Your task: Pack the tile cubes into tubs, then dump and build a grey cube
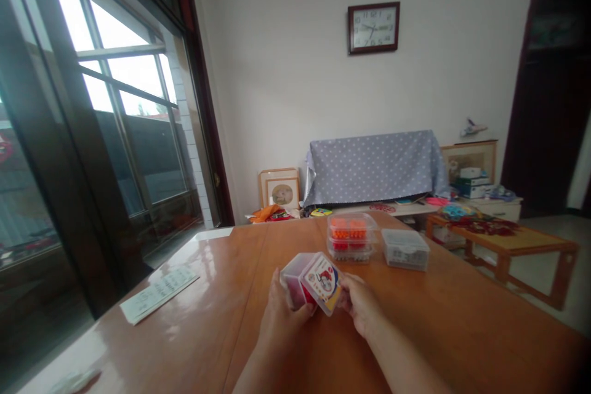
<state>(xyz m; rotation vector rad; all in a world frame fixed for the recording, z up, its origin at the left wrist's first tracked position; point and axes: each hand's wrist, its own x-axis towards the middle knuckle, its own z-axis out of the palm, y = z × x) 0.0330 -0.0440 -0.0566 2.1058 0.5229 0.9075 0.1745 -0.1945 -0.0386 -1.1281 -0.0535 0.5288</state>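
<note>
- Seeing a printed paper slip (pixel 159 294) on the wooden surface (pixel 194 345), left of our hands
- Our left hand (pixel 281 320) gripping a labelled clear plastic box (pixel 310 283)
- Our right hand (pixel 361 306) pressing its other end
- Stacked clear boxes of red pieces (pixel 349 237) beyond, just beside a clear box of grey pieces (pixel 405 249)

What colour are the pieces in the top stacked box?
Orange, in the top clear box, head view.
</note>
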